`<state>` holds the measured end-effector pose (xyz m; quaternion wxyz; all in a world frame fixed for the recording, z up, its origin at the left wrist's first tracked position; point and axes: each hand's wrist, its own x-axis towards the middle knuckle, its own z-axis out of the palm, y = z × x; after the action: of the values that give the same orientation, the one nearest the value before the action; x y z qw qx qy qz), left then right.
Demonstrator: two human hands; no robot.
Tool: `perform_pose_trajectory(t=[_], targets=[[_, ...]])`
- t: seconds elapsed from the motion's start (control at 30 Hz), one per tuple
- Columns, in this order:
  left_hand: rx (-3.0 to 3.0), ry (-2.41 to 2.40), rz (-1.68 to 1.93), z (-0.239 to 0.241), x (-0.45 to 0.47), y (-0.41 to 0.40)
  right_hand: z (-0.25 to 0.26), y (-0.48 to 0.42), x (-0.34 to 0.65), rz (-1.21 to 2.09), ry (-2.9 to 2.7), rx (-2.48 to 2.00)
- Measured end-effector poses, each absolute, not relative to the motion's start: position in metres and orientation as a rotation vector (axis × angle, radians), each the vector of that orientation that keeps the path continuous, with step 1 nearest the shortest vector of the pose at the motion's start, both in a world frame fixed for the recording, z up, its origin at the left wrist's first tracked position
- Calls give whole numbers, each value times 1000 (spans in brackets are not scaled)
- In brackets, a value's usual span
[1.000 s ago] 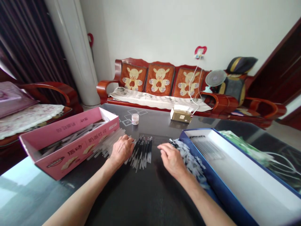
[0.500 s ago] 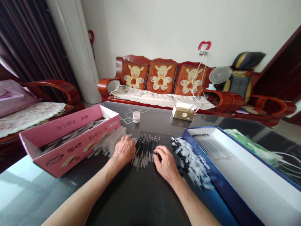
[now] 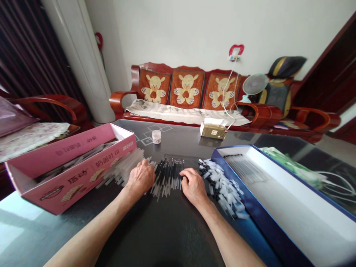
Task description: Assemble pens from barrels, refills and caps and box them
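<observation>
A row of black pen refills [image 3: 167, 175] lies on the dark table between my two hands. My left hand [image 3: 141, 178] rests palm down at the left edge of the row, next to a pile of clear pen barrels [image 3: 122, 170]; its fingers are curled under and hidden. My right hand [image 3: 193, 186] sits at the right edge of the row, fingers bent onto the refills. A heap of clear and black pen caps [image 3: 222, 183] lies just right of that hand.
A pink cardboard box [image 3: 69, 178] with pen parts stands at the left. A blue and white tray [image 3: 278, 200] with a few finished pens fills the right. A small white jar [image 3: 156, 136] and a tissue box [image 3: 213, 130] stand further back. A red wooden sofa is behind.
My right hand has moved left from the cap heap to the right edge of the refills. My left hand has stayed in place. The view has shifted slightly.
</observation>
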<state>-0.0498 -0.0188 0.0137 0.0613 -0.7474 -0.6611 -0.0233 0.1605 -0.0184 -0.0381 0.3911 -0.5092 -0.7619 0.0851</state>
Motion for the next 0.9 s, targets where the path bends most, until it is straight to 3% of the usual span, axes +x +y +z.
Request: perform_pose_trajectory(t=[0.53,0.9], targets=[[-2269,-2017,-31,12,-47,-21,-40,-13,162,197,-1814,-1314],[-2296,-2080,-337,7,-54,-14,-45,-10,162,159,-1772,-1372]])
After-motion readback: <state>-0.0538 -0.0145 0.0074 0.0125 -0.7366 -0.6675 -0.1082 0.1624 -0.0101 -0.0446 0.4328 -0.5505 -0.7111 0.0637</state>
